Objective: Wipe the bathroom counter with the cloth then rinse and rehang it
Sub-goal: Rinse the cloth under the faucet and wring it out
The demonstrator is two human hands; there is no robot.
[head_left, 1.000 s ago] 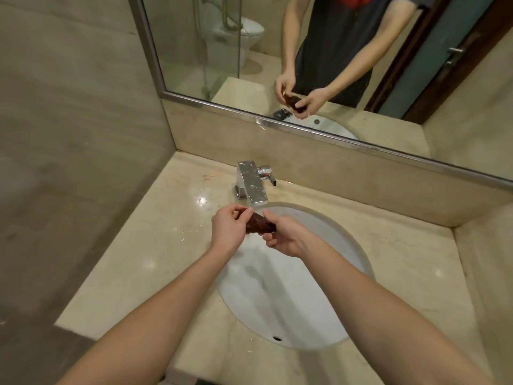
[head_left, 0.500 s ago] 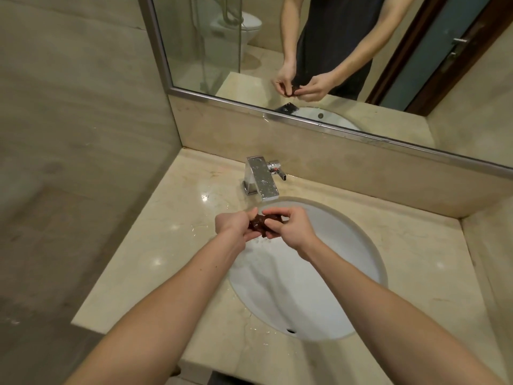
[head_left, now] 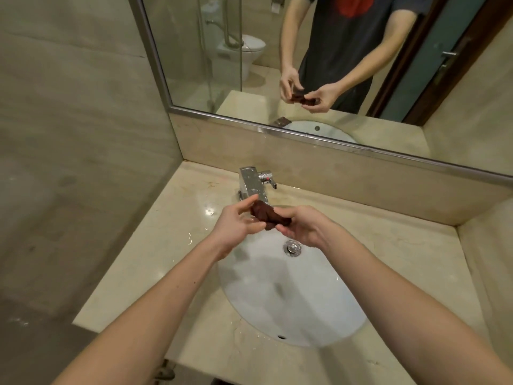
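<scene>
A small dark brown cloth [head_left: 266, 215], bunched and wet-looking, hangs between both my hands above the back of the white oval basin [head_left: 277, 295]. My left hand [head_left: 236, 225] pinches its left end with thumb and fingers. My right hand [head_left: 302, 225] is closed around its right end. The chrome faucet [head_left: 251, 184] stands just behind the cloth; no water stream is visible. The beige marble counter [head_left: 155, 262] surrounds the basin, with water droplets on it to the left of the faucet.
A large mirror [head_left: 333, 65] above the backsplash reflects a person's arms, the cloth, a toilet and a door. Tiled walls close in on the left and right. The basin drain [head_left: 292, 247] sits below my right hand.
The view has tilted up a little. My hands have drawn slightly apart, and the cloth, squeezed tight before, now stretches out between them.
</scene>
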